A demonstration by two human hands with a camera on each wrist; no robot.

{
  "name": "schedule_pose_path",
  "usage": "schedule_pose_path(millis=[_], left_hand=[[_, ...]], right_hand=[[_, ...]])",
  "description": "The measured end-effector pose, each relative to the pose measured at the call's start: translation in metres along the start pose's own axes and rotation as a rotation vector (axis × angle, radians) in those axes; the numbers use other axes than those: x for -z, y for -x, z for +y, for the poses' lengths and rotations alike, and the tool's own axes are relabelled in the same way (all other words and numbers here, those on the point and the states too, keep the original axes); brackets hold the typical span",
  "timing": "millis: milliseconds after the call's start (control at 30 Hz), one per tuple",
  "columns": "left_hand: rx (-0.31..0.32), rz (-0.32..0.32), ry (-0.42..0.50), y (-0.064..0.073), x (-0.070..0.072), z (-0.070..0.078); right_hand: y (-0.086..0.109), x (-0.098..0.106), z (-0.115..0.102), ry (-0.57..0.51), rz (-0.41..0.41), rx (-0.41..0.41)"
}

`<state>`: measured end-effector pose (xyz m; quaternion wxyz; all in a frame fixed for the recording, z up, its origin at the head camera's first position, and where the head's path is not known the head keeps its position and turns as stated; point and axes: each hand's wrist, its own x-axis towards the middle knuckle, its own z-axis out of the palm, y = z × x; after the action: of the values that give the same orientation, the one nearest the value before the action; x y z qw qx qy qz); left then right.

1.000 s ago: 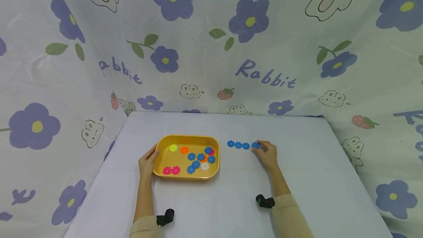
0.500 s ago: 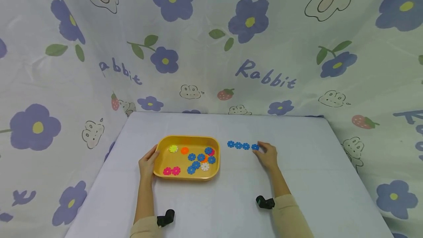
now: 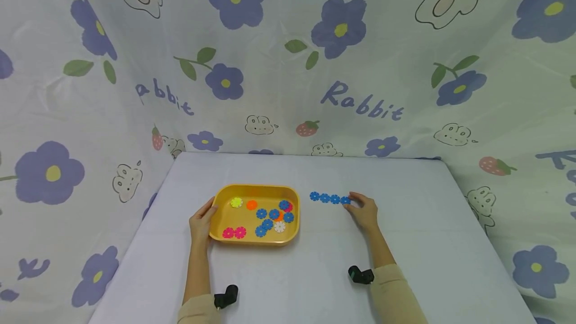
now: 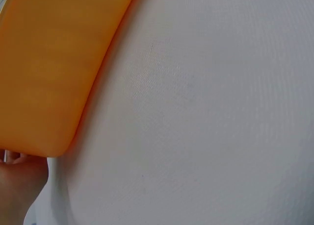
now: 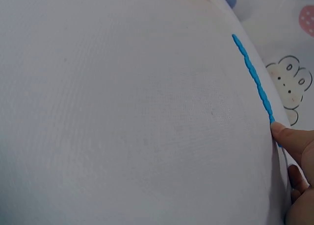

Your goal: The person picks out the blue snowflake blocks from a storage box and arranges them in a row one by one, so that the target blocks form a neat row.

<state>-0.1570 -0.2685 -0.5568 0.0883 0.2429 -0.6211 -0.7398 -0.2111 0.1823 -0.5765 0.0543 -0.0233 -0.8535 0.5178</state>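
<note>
The right hand's (image 3: 363,211) thumb and fingers pinch the rightmost blue notched disc (image 3: 344,200), three more blue discs (image 3: 325,198) lining up leftward from the fingertips, while the left hand (image 3: 200,221) grips the yellow tray (image 3: 245,218) by its left end.

Ten blue plastic flower-discs (image 3: 325,198), three pink ones (image 3: 240,232), two orange ones (image 3: 252,205), one lime one (image 3: 236,203), one white one (image 3: 279,226), one yellow plastic tray (image 3: 238,218) are showing.
</note>
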Motion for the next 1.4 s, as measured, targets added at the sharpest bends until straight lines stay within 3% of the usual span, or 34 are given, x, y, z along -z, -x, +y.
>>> schedule_pose_path(millis=[600,1133,1400], left_hand=[[0.004,0.012,0.017,0.001,-0.001,0.002],[0.013,0.014,0.032,0.001,-0.002,0.003],[0.017,0.01,0.033,0.002,-0.002,0.003]], right_hand=[[-0.002,-0.003,0.003,0.035,0.022,0.081],[-0.001,0.0,0.008,0.028,-0.033,0.064],[0.0,0.0,0.009,0.02,-0.029,0.103]])
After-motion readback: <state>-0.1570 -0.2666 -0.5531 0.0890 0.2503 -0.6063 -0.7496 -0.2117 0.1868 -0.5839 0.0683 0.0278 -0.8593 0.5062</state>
